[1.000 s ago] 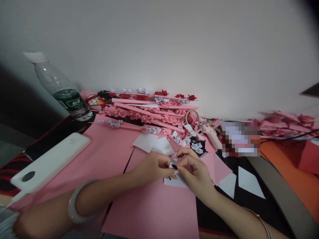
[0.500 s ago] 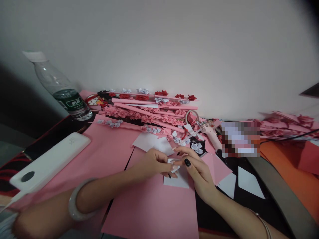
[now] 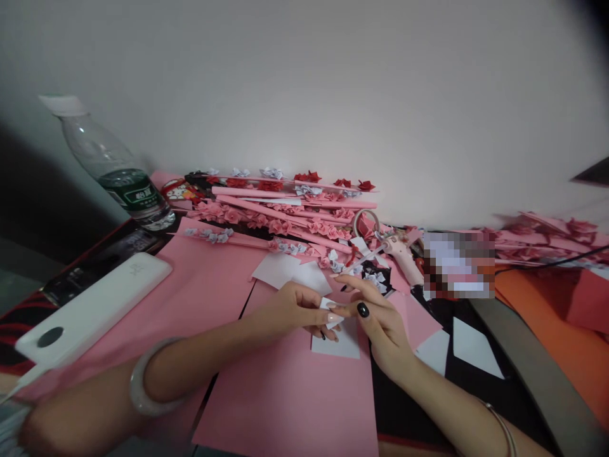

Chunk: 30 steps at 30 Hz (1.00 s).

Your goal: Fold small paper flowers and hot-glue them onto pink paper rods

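Note:
My left hand [image 3: 297,311] pinches a small folded piece of white paper [image 3: 325,303] between thumb and fingers. Against that paper rests the index finger of my right hand [image 3: 389,333]. Its thumb is lifted away and its other fingers are spread. Just below both hands a white paper square [image 3: 347,348] lies on a large pink sheet [image 3: 290,400]. More white paper [image 3: 280,270] lies behind the left hand. A folded pink paper [image 3: 419,320] sits beside the right hand. The fingers partly hide the held piece.
Pink paper sticks with paper flowers [image 3: 280,225] pile along the wall. A pink glue gun [image 3: 403,257] and a tape roll [image 3: 354,222] lie before me. To the left are a water bottle [image 3: 133,190] and a white power bank [image 3: 102,308]. Orange paper [image 3: 547,330] lies right.
My right thumb has moved slightly away from the folded paper, and the index finger now lies across it. My left hand keeps its hold with little movement.

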{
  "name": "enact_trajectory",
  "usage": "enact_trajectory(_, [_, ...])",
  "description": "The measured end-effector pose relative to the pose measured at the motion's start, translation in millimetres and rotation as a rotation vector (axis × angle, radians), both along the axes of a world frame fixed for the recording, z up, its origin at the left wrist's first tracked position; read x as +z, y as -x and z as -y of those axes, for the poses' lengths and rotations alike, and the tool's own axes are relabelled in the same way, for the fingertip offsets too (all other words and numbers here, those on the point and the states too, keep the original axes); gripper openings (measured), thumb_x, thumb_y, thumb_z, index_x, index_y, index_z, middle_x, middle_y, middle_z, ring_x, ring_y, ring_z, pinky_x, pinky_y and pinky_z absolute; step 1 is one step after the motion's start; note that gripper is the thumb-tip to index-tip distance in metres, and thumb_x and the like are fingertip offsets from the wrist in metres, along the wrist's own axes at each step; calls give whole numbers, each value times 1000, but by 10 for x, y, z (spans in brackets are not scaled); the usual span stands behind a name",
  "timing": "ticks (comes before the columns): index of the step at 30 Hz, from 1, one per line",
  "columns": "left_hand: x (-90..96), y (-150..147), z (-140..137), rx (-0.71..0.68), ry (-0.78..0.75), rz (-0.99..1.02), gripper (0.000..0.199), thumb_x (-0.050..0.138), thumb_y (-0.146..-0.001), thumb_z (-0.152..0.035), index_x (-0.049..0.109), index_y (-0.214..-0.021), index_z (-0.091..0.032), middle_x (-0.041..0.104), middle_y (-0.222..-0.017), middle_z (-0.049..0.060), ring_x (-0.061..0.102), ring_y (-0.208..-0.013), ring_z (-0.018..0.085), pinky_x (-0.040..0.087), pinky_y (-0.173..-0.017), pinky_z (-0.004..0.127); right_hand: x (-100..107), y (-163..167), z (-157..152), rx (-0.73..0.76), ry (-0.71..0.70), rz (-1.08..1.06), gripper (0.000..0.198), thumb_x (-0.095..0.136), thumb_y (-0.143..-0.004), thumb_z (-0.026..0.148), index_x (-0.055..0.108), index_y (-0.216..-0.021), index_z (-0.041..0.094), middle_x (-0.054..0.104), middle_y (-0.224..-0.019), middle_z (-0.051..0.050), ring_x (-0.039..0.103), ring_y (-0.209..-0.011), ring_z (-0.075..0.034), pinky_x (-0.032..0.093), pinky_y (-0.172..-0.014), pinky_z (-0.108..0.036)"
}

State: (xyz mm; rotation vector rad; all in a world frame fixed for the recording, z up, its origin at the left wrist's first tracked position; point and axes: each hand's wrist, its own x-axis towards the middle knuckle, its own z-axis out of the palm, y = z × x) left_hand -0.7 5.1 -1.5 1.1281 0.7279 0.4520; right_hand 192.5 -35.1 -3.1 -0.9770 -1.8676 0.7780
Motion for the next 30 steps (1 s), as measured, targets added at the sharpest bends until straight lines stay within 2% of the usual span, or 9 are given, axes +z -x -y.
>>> enact_trajectory(5, [-33,4,-2,-17,-39,11,20,68,-75,-32,72,-84,-14,73,-71,4,67,-66,13,51,-63,21,18,-2,-14,7,2,-1,36,33,-96,29,69,-94,28,50,-127,-4,48,-109,-22,36,-91,-40])
enact_trajectory(9, [-50,-2,-6,-21,-89,2,21,67,-76,-34,71,-77,-14,73,-72,4,67,-66,13,52,-65,23,29,16,-12,-53,1,-28,26,38,-94,25,63,-100,25,54,-115,-7,49,-108,-21,37,-91,-37])
enact_trajectory(11, [-49,-5,-8,-31,-104,-8,20,65,-76,-33,70,-74,-14,73,-73,4,67,-68,13,52,-66,23,14,25,-19,-118,14,-32,20,41,-93,24,57,-103,23,55,-104,-6,52,-98,-19,40,-84,-33])
enact_trajectory(13, [-49,-8,-5,-42,-122,-22,19,63,-78,-31,69,-74,-14,73,-75,4,67,-70,14,52,-67,23,-8,33,-31,-137,72,11,13,42,-92,25,53,-99,21,55,-87,-3,52,-78,-15,42,-69,-28])
enact_trajectory(16, [-53,-11,14,-59,-151,-51,17,60,-79,-30,67,-77,-14,72,-75,4,67,-72,14,52,-69,24,-25,40,-50,-65,114,189,9,45,-90,24,48,-82,21,48,-68,1,44,-59,-12,36,-53,-24])
enact_trajectory(20, [-60,-10,48,-88,-187,-87,17,55,-80,-28,66,-77,-15,72,-74,3,67,-74,16,51,-68,24,-2,42,-65,77,58,349,23,41,-89,20,42,-66,21,43,-61,2,42,-57,-13,33,-52,-25])
enact_trajectory(23, [-45,-4,60,-97,-216,-112,15,55,-79,-26,64,-73,-15,71,-72,2,65,-68,15,51,-64,24,24,44,-67,140,42,357,26,37,-90,19,40,-64,22,43,-61,2,43,-57,-13,34,-53,-25])
enact_trajectory(30, [8,7,64,-72,-270,-149,11,55,-75,-19,64,-70,-15,69,-65,2,63,-60,14,49,-56,23,55,57,-73,174,-29,346,24,37,-90,15,40,-66,21,44,-61,1,43,-57,-13,34,-53,-25])
